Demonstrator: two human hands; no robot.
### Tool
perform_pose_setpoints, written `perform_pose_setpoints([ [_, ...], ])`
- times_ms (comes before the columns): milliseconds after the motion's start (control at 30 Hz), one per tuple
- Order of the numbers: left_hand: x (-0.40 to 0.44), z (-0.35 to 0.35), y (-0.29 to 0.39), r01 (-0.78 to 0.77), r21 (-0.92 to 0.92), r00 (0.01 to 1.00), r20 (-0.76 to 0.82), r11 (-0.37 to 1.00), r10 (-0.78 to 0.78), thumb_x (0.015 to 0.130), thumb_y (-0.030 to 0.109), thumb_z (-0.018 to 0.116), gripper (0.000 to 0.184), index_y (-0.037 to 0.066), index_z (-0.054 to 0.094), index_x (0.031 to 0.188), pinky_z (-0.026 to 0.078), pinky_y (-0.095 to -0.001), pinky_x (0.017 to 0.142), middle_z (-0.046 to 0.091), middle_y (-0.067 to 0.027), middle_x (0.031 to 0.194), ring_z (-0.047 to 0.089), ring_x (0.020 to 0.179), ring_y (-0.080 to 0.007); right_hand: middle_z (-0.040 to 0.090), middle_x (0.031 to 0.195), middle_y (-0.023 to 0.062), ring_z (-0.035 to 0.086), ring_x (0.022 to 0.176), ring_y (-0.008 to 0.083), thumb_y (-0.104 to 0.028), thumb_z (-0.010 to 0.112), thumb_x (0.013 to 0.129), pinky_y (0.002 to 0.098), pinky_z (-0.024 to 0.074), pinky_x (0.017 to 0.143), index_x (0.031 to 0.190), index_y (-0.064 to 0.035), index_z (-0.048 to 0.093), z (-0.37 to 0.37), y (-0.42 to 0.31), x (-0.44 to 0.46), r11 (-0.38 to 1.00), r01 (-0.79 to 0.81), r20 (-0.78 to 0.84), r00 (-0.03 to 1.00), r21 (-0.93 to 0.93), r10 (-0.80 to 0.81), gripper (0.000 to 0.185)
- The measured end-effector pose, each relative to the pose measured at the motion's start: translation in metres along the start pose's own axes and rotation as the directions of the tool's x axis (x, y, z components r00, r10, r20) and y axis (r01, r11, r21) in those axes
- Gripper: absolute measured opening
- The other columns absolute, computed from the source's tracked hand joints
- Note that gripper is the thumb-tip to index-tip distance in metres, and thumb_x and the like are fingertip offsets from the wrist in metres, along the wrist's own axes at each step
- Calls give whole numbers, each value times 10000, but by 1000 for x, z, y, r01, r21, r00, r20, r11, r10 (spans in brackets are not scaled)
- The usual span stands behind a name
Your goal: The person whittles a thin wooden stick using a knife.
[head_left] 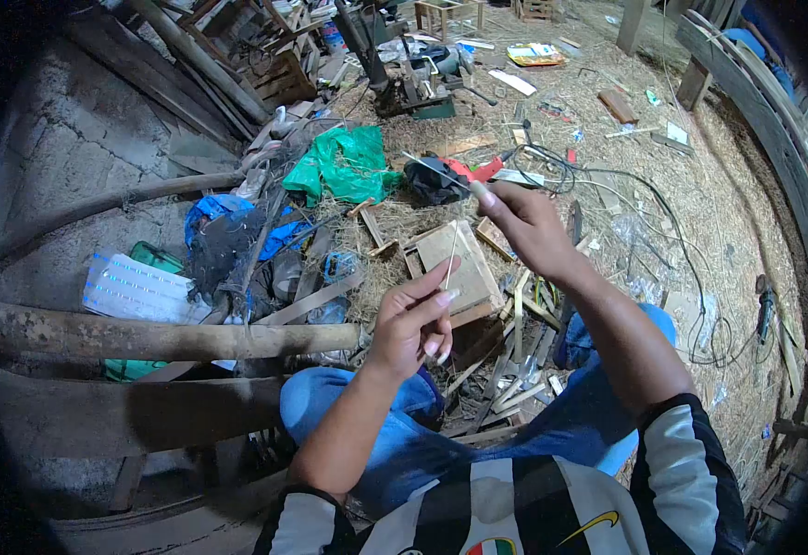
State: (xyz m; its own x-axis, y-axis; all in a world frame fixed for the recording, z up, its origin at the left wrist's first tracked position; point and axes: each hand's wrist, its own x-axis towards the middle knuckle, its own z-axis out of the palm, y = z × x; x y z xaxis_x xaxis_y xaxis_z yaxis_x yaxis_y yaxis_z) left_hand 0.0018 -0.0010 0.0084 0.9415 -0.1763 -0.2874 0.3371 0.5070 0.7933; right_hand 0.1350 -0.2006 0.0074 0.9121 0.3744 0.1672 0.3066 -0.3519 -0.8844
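Observation:
My left hand (411, 322) is closed, pinching a thin pale stick (452, 257) that points upward between thumb and fingers. Higher and to the right, my right hand (526, 225) grips a slender light rod (436, 170) that slants up to the left; its exact kind is too fine to make out. The stick and the rod are apart. Just beyond my left hand, between my knees, stands a small wooden box or block (478, 282) with a flat pale top.
Wood offcuts (520, 393) lie between my legs. A bamboo pole (173, 340) runs in from the left. Beyond are a green plastic bag (344, 165), a dark cloth bundle (434, 181), a black cable (645, 176) and a metal machine (413, 88) on the shavings-strewn floor.

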Motion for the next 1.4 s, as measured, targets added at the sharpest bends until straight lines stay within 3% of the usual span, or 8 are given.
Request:
perform_pose_setpoints([
  [100, 4, 1, -1, 15, 22, 999, 52, 1000, -16, 954, 80, 605, 497, 33, 525, 1442, 470, -264, 394, 620, -27, 646, 449, 387, -68, 528, 731, -50, 441, 677, 52, -422, 639, 998, 277, 355, 598, 928, -40, 682, 15, -5, 0, 935, -11, 25, 1000, 354, 2, 391],
  [233, 8, 3, -8, -12, 66, 998, 68, 998, 8, 966, 97, 604, 485, 47, 531, 1442, 466, -248, 415, 610, -21, 644, 449, 397, -68, 460, 697, -86, 382, 644, 35, -383, 715, 957, 255, 283, 554, 881, -47, 674, 14, -2, 0, 938, -80, 65, 996, 339, 61, 348],
  [500, 28, 0, -24, -116, 487, 978, -95, 866, 184, 957, 180, 689, 377, -7, 662, 1283, 466, -217, 510, 671, -54, 767, 571, 534, -79, 553, 626, 76, 499, 612, 150, -410, 705, 936, 363, 425, 597, 823, 29, 697, 16, 9, -7, 992, -98, 77, 993, 75, 93, 453],
  [767, 43, 2, -16, -96, 458, 981, -106, 884, 162, 904, 84, 712, 317, -36, 691, 1196, 433, -203, 470, 685, -46, 769, 581, 560, -66, 567, 604, 84, 533, 589, 144, -378, 726, 925, 356, 428, 575, 795, 19, 692, -1, 27, -2, 988, -94, 74, 994, 123, 85, 420],
  [967, 32, 8, -10, -85, 416, 988, -81, 905, 129, 916, 118, 727, 318, -11, 698, 1205, 419, -203, 458, 692, -41, 784, 588, 577, -46, 582, 699, 32, 487, 670, 109, -311, 712, 960, 323, 434, 614, 940, 8, 654, -27, 22, -7, 962, -186, -143, 977, -198, 159, 325],
  [1033, 31, 12, -13, -93, 419, 986, -89, 903, 143, 918, 119, 725, 319, -7, 696, 1209, 415, -202, 451, 688, -42, 779, 569, 549, -45, 624, 723, 60, 542, 684, 127, -308, 715, 956, 314, 456, 625, 949, -1, 666, -12, 26, -16, 992, 34, -306, 949, -120, -69, 311],
  [1200, 29, 34, -21, -108, 450, 970, -146, 886, 193, 928, 123, 715, 319, -9, 689, 1217, 413, -204, 434, 681, -50, 765, 527, 478, -44, 644, 655, 116, 624, 601, 203, -540, 743, 852, 365, 479, 589, 824, 16, 719, -10, -11, -42, 984, -169, 6, 986, 57, 169, 557],
  [1400, 31, 52, -14, -132, 515, 974, -92, 847, 207, 930, 71, 697, 301, -65, 674, 1198, 412, -208, 429, 682, -67, 731, 545, 499, -42, 657, 698, 177, 663, 642, 276, -370, 759, 880, 419, 486, 610, 809, 18, 713, -12, -12, -46, 981, -194, -26, 981, -2, 193, 397],
])
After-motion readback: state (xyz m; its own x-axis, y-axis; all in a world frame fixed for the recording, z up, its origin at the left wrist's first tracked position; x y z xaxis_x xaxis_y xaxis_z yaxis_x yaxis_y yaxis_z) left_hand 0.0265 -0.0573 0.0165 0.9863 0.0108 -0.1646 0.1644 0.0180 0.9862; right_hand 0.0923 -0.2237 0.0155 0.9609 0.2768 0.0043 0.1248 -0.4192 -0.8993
